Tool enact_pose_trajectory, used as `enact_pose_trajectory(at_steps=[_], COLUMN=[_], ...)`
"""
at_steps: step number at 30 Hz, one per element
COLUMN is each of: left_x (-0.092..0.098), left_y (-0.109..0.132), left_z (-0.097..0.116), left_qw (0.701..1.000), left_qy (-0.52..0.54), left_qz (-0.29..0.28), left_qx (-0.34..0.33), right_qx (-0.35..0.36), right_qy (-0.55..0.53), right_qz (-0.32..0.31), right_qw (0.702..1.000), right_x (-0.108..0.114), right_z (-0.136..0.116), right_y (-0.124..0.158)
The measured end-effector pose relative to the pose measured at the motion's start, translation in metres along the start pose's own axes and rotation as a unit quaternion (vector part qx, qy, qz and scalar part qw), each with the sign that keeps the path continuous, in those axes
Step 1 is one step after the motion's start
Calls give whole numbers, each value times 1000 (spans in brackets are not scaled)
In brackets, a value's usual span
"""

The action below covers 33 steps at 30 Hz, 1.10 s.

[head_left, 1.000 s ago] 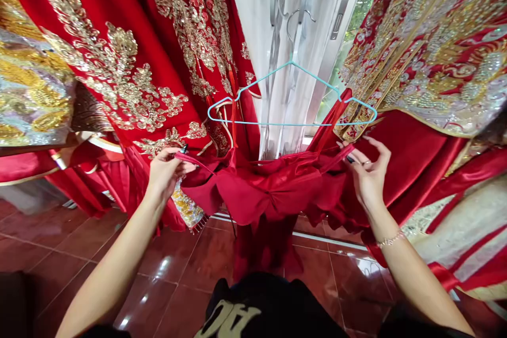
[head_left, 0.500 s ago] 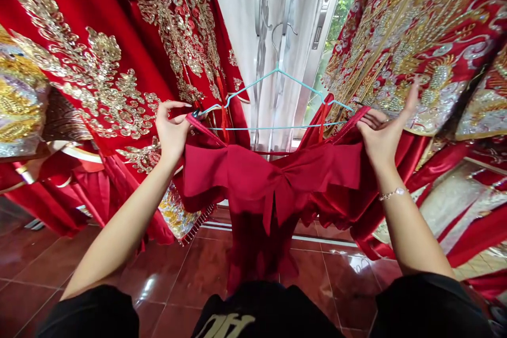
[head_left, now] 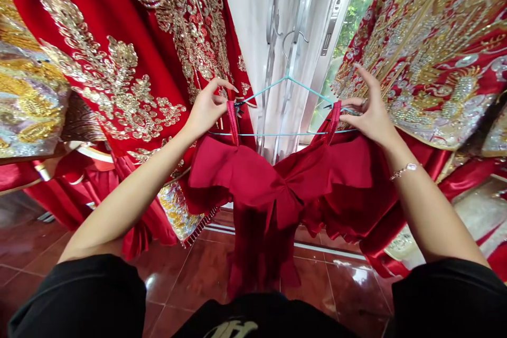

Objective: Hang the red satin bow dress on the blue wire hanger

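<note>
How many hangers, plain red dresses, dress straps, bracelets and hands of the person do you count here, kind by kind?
Teal hanger: 1
Plain red dress: 1
Dress straps: 2
Bracelet: 1
Hands: 2, left hand, right hand
Total: 7

support: teal hanger (head_left: 277,134) | load: red dress (head_left: 277,190), straps over both ends
</note>
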<state>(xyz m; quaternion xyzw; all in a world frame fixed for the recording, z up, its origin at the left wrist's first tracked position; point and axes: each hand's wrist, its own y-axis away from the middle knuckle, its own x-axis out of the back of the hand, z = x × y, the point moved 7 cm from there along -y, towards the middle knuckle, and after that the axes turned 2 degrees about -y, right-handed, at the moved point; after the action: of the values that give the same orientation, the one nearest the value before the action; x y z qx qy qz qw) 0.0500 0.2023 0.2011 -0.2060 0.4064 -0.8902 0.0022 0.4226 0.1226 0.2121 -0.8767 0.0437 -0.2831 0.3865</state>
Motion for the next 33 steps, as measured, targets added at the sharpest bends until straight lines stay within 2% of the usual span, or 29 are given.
enact_pose_trajectory(at_steps=[3,4,6,8,10,12,14,15,16,18,20,21,23,25,28,33], left_x=[-12,-12,-7,5,23,43,56,55,51,35,23,21,25,36,50,40], left_y=[-2,-1,7,18,33,52,75,85,94,104,107,105,96,79,41,-23], left_z=[-5,-8,-16,-22,-23,-20,-13,-9,-6,-5,-9,-12,-20,-29,-36,-22], left_qw=[987,979,963,960,975,991,988,983,979,974,969,967,968,974,977,962], left_qy=[-23,-35,-52,-54,-52,-81,-134,-157,-173,-175,-166,-165,-168,-175,-183,-201], left_qz=[-157,-200,-264,-274,-216,-103,-8,5,-9,-81,-151,-171,-174,-138,-96,-166], left_qx=[-5,-3,4,3,-11,-40,-77,-95,-109,-120,-107,-96,-71,-51,-46,-83], right_qx=[-9,11,83,153,200,216,170,127,78,-3,-42,-48,-41,-18,7,10], right_qy=[71,109,195,260,285,283,276,277,281,306,330,325,282,235,228,240], right_qz=[-38,-20,69,172,204,155,46,-14,-69,-142,-156,-146,-99,-46,4,33], right_qw=[997,994,975,938,915,921,945,953,954,941,930,933,953,971,974,970], right_x=[-1,4,20,33,32,20,2,-6,-12,-15,-6,0,17,31,44,51], right_z=[15,17,10,-3,-16,-24,-19,-12,-2,21,41,49,59,61,53,38], right_y=[-5,-3,8,32,58,78,88,91,93,95,91,87,77,67,51,18])
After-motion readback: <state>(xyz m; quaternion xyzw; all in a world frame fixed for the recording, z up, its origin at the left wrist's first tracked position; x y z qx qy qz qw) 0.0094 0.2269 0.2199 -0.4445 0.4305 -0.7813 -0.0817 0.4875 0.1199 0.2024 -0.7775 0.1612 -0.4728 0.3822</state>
